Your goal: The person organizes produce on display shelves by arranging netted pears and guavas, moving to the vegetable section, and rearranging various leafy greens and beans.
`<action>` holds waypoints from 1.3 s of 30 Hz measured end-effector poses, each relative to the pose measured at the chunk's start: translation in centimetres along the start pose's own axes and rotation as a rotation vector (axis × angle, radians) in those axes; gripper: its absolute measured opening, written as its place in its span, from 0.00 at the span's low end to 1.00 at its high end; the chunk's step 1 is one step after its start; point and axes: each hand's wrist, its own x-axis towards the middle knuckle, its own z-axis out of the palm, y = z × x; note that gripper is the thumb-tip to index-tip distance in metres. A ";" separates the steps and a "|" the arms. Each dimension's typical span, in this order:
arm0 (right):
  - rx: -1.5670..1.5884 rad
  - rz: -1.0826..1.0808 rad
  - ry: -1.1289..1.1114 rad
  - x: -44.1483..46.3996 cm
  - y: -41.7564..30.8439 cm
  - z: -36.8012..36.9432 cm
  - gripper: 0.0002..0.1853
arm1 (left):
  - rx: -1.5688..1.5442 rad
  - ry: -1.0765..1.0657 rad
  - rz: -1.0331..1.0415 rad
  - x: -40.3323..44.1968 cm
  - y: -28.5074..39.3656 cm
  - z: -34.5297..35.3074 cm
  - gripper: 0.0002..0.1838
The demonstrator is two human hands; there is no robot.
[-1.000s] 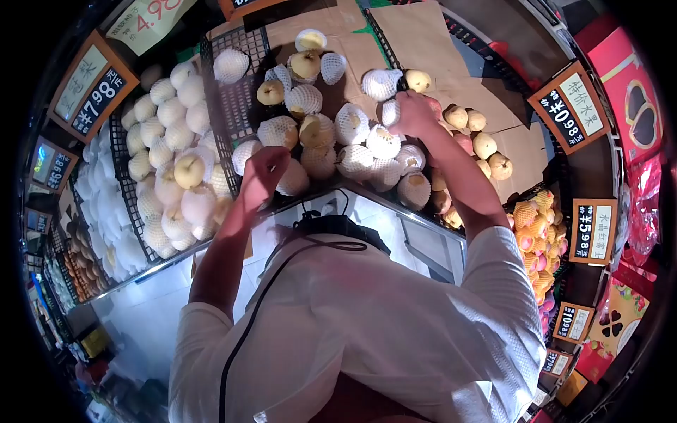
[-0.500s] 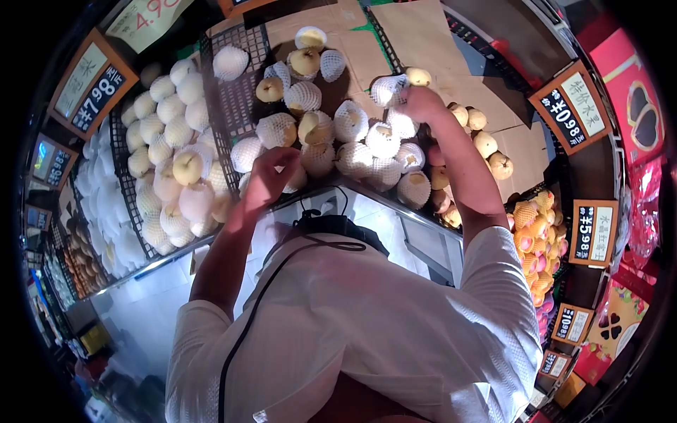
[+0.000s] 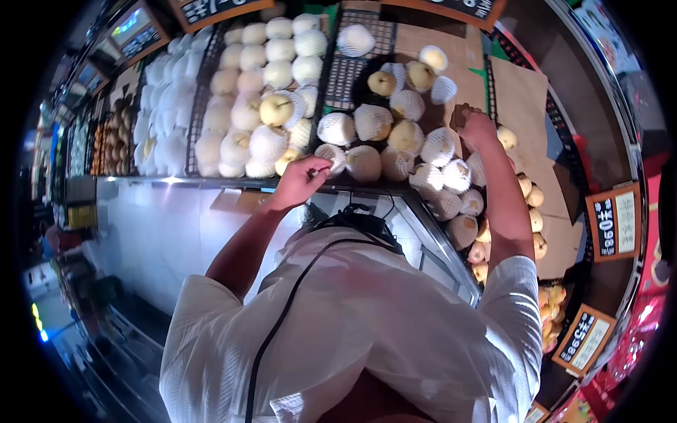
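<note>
My left hand (image 3: 302, 183) is at the front edge of the display, its fingers curled together beside a net-wrapped pear (image 3: 330, 161). Whether anything is between them is hidden. Over the brown cardboard, my right hand (image 3: 477, 128) is closed, with a small dark brown shape (image 3: 460, 115) at its fingertips that I cannot make out. A bare yellow pear (image 3: 506, 137) lies just right of this hand. Between the hands are several pears in white foam nets, among them one with its yellow skin showing (image 3: 406, 136).
Rows of wrapped pears (image 3: 280, 49) fill the crate on the left, with white-wrapped items (image 3: 169, 95) beyond. A metal-edged counter (image 3: 441, 236) runs close to my body. Bare pears (image 3: 536, 196) lie at the right, near a price sign (image 3: 613, 222).
The view has turned left, so the display appears shifted right. My right hand has moved away from the wrapped pears it was over. My left hand remains near the front edge, fingers curled.
</note>
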 end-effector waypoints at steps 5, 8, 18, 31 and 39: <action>0.798 -0.354 0.131 1.4 -9.3 -1.1 0.23 | 0.207 0.317 -0.009 -3.4 -3.4 -4.0 0.11; 0.937 -0.491 -0.018 0.4 -17.5 -2.2 0.23 | 0.579 0.458 -0.067 -3.7 -2.1 -6.6 0.28; 0.547 -0.780 0.268 1.1 -38.9 -8.0 0.43 | 0.957 0.245 -0.162 -0.5 -1.9 -9.9 0.52; 0.226 -0.659 -0.114 6.7 -45.3 -5.8 0.47 | 0.854 0.097 0.021 -1.3 -4.6 -13.1 0.50; 0.152 -0.558 -0.052 4.1 -46.9 -6.5 0.52 | 0.706 -0.051 0.151 -2.1 -7.3 -14.8 0.42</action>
